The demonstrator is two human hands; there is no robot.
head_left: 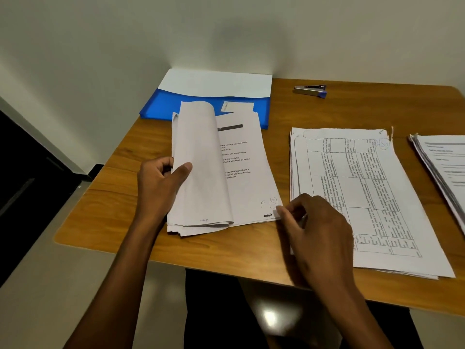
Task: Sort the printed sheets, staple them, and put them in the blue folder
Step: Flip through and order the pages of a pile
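Table (120,212) of wood-grain brown, set against a pale wall, carrying everything below. Blue folder (161,107) at the far left-centre, lying open, white sheet (216,81) inside its far half. Table-printed stack (372,197) right of centre, lying flat, top sheet turned sideways (a circled mark inked at its far right corner). Another stack (442,170) at the far right edge, partly cut off by the frame. Sheaf of printed sheets (241,177) near the middle, overlapping the folder's near edge; its upper leaves folded back toward the left in a curl (201,159), baring a page of printed lines with a handwritten circled mark near its near right corner. Left hand (161,182) gripping the folded-back leaves, thumb laid over the curl, fingers tucked behind. Right hand (317,222) pinching the near right corner of the bared page between thumb and fingertips, the rest of the hand resting over the near left edge of the table-printed stack. Stapler (310,89), metal with blue trim, on the far side of the table, right of the folder, well apart from both hands.
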